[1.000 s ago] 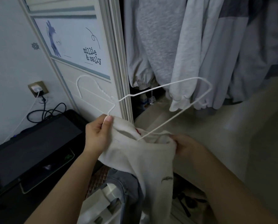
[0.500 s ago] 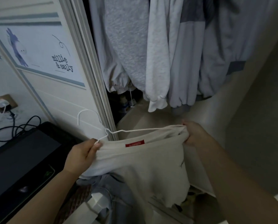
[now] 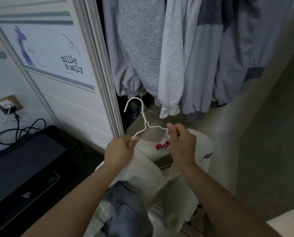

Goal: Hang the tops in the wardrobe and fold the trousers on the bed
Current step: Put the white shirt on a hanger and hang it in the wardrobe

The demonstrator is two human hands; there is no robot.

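From the head view, I see my left hand (image 3: pixel 119 152) curled tight round the left shoulder of the white wire hanger (image 3: pixel 143 124), with the collar of the cream top (image 3: pixel 148 170) bunched under the same fingers. My right hand (image 3: pixel 180 142) pinches the hanger's right arm together with the neckline, thumb and forefinger closed on both. The hanger sits inside the neck opening, its hook standing up and curving left, free of any rail. The top droops below my hands, a red label (image 3: pixel 162 145) showing inside the collar and a small dark mark on the fabric to the right. I hold it in front of the open wardrobe (image 3: pixel 108 100), below the grey hanging garments (image 3: pixel 168 57) and apart from them. Blue jeans (image 3: pixel 125 211) lie beneath the top. On the left, a dark screen (image 3: pixel 23 165) lies flat, and cables run to a wall socket (image 3: pixel 7 105).
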